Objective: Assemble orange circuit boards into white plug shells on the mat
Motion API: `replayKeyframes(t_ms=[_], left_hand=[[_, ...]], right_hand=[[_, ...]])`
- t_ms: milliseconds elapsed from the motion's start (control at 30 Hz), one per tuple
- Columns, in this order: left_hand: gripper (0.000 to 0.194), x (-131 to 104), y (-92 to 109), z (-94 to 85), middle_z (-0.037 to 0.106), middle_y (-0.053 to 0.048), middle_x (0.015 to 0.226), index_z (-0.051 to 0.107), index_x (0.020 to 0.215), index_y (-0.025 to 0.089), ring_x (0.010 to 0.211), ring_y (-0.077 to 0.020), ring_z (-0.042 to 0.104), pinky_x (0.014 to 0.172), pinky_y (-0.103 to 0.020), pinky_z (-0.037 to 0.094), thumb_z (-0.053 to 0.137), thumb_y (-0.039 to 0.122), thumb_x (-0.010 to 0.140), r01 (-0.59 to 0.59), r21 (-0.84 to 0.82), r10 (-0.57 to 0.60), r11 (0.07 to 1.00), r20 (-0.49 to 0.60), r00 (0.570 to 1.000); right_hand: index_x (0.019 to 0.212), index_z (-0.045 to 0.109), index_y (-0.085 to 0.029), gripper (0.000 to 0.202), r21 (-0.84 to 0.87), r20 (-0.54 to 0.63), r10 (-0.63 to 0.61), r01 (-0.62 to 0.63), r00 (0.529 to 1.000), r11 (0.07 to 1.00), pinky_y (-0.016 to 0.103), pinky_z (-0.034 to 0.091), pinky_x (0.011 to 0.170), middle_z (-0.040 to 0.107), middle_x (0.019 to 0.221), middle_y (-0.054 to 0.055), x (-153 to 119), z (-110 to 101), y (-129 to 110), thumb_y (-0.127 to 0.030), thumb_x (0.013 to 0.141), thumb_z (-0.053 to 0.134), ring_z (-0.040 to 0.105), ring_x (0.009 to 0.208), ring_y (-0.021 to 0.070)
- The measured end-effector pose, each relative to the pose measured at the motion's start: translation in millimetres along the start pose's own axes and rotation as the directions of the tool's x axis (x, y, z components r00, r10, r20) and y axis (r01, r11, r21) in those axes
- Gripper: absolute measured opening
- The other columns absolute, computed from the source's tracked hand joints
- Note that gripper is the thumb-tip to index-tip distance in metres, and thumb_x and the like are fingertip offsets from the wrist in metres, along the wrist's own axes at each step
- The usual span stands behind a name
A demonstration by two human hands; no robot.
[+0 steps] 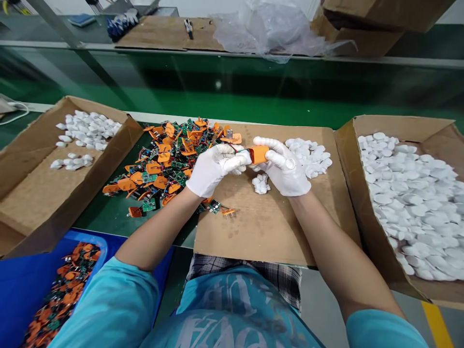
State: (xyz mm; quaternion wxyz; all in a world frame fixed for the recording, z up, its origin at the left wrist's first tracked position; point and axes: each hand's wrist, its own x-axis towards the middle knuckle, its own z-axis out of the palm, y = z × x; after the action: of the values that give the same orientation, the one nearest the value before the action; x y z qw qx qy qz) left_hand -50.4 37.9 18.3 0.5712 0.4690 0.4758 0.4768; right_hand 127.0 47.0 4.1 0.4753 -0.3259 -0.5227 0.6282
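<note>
Both my hands wear white gloves and meet above a cardboard sheet [250,222]. Between the fingers of my right hand [284,166] is an orange plastic part [259,154]. My left hand [215,166] pinches a white piece [243,157] against the left side of the orange part. Thin wires run by my left fingertips. Left of my left hand spreads a pile of green circuit boards with orange plugs [163,164]. A small cluster of white pieces [261,184] lies below my right fingers, and a larger white pile [310,157] sits behind my right hand.
At the right is a cardboard box [346,159] full of white pieces; at the left, another box [47,193] holds fewer. A blue bin [21,290] with orange and green parts stands lower left. Beyond the green bench is a shelf with plastic wrap [268,29].
</note>
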Motion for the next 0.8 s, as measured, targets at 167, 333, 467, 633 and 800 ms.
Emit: replayKeyframes(t_ms=[167,333,467,633,800], left_hand=[[0.048,1.0,-4.7,-2.4,0.069,-0.002,0.067,0.064,0.085,0.012,0.055,-0.0131,0.065,0.056,-0.026,0.054,0.084,0.043,0.055,-0.052,0.039,0.053,0.998,-0.028,0.998],[0.051,0.4,-1.5,2.0,0.070,-0.004,0.073,0.063,0.083,0.012,0.056,-0.0132,0.066,0.053,-0.024,0.053,0.086,0.044,0.050,-0.050,0.001,0.050,0.999,-0.058,0.997],[0.051,1.2,-2.1,4.6,0.069,-0.004,0.076,0.060,0.081,0.013,0.052,-0.0108,0.063,0.049,-0.024,0.050,0.088,0.040,0.048,-0.062,-0.032,0.060,0.998,-0.069,0.996],[0.046,1.5,-2.8,2.9,0.067,-0.003,0.071,0.060,0.084,0.013,0.052,-0.0108,0.062,0.051,-0.024,0.050,0.087,0.034,0.053,-0.038,-0.025,0.037,0.999,-0.057,0.998],[0.039,-2.8,4.4,0.2,0.069,-0.004,0.071,0.063,0.085,0.013,0.057,-0.0122,0.064,0.055,-0.025,0.053,0.081,0.039,0.062,-0.001,-0.060,0.000,0.998,-0.025,1.000]], right_hand=[[0.113,0.059,-0.023,0.047,-0.033,0.002,-0.009,0.009,1.000,0.999,0.040,0.055,0.080,0.066,0.105,0.004,-1.3,0.5,0.2,-0.053,0.077,0.067,0.064,0.094,0.0215],[0.111,0.061,-0.023,0.045,-0.052,-0.024,0.010,-0.011,1.000,0.999,0.038,0.056,0.077,0.067,0.104,0.003,-1.2,0.7,0.5,-0.050,0.076,0.069,0.064,0.087,0.0198],[0.112,0.062,-0.025,0.044,-0.067,-0.013,0.032,-0.033,0.999,0.997,0.037,0.056,0.077,0.067,0.107,0.003,-2.0,1.1,1.1,-0.050,0.076,0.069,0.064,0.088,0.0205],[0.112,0.062,-0.025,0.046,-0.050,-0.016,0.056,-0.057,0.998,0.997,0.036,0.055,0.073,0.067,0.104,0.003,-2.0,2.2,2.1,-0.050,0.075,0.068,0.064,0.084,0.0200],[0.111,0.062,-0.025,0.041,-0.027,-0.012,0.031,-0.031,0.999,0.999,0.039,0.055,0.076,0.066,0.105,0.003,-1.4,3.0,2.3,-0.049,0.078,0.066,0.065,0.088,0.0206]])
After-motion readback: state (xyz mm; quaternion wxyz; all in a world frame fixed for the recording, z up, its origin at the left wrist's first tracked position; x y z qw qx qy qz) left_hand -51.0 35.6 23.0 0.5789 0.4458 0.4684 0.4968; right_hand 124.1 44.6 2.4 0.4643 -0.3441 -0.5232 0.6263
